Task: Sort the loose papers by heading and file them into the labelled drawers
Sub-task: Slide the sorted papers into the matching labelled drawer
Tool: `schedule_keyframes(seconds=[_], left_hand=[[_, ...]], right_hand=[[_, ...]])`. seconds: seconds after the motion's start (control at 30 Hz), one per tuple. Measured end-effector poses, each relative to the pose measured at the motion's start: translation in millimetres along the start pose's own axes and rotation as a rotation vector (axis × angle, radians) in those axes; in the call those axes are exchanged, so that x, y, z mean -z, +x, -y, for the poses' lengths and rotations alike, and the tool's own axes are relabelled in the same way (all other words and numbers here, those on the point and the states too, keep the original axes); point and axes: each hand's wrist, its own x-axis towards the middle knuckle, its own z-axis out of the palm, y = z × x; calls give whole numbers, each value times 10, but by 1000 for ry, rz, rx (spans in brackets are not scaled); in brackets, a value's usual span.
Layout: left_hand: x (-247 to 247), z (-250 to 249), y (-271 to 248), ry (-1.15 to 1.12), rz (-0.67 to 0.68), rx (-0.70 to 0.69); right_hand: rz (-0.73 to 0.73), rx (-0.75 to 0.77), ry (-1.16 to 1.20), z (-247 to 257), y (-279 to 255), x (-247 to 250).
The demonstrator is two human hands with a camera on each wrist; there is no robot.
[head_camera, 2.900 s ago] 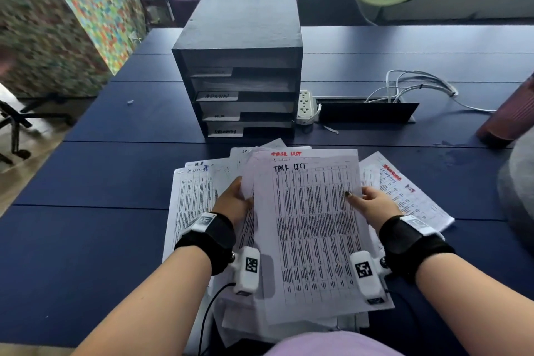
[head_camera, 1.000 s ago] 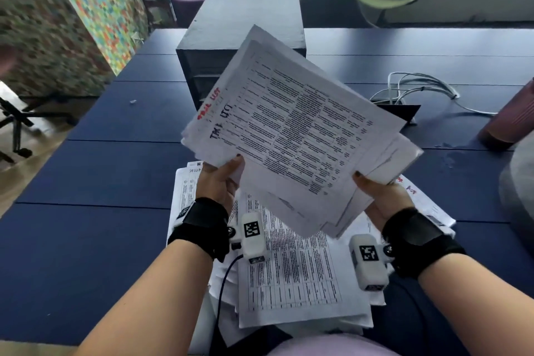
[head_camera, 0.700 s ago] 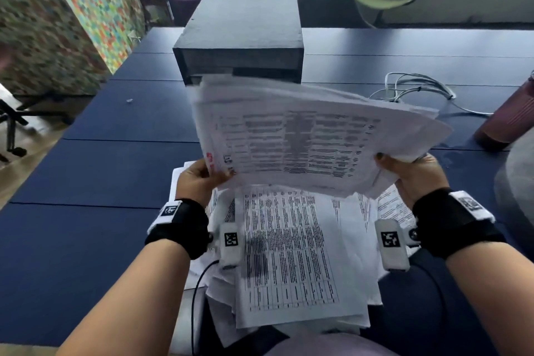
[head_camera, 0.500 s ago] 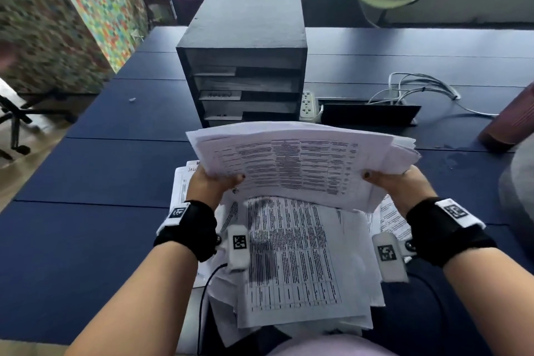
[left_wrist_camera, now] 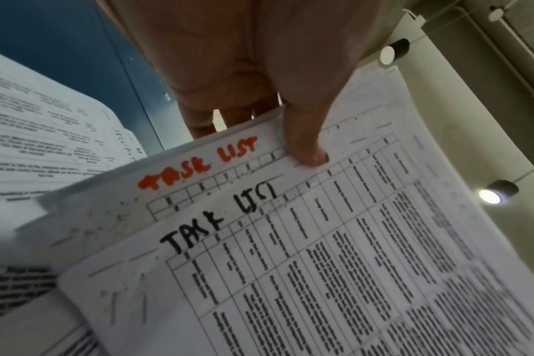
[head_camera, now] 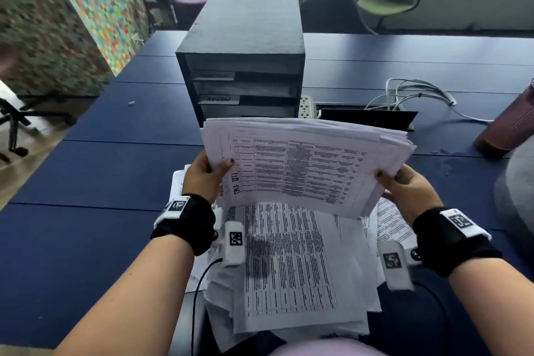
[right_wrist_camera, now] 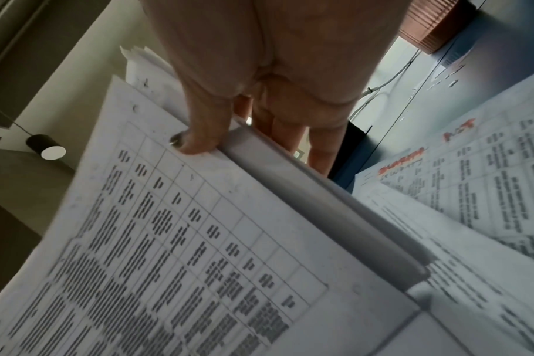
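The left hand (head_camera: 202,179) grips the left short edge of a stack (head_camera: 306,165) of papers, thumb on top and fingers curled under; the right hand (head_camera: 410,193) grips the right edge the same way, its thumb pressed on the top sheet. The stack hangs in the air, turned sideways, above the near half of the table (head_camera: 86,182) and just in front of the drawers (head_camera: 245,66), whose lower slots it hides. In the left wrist view the top sheet reads "TASK LIST" in black marker, and the sheet under it carries the same words in orange-red. Under the raised stack, a loose pile (head_camera: 294,269) of printed tables lies spread on the table's near edge; one sheet at its left shows a handwritten word beginning "SECU", and a sheet at its right has an orange heading too blurred to read. One white drawer label (head_camera: 220,99) reads roughly "ADMIN"; the one above is illegible.
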Motion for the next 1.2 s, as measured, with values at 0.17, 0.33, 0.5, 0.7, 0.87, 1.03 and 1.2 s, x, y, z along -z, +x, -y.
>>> schedule_keyframes(seconds=[0.17, 0.33, 0.5, 0.7, 0.87, 1.03, 1.2], left_hand=[[7, -19, 5, 8, 3, 5], [3, -13, -56, -96, 79, 26], [-49, -2, -77, -98, 107, 25], [-39, 80, -105, -57, 40, 7], [-40, 67, -116, -62, 27, -3], [-113, 41, -130, -104, 86, -20], [-56, 91, -99, -101, 33, 12]], right_hand=[[-18, -5, -77, -104, -51, -11], [-37, -6, -93, -100, -83, -26], [-144, -9, -293, -215, -88, -146], [-205, -7, -324, -259, -94, -130], [-167, -8, -260, -224, -130, -182], [-229, -11, -300, -226, -136, -337], [-214, -27, -242, -234, -125, -255]])
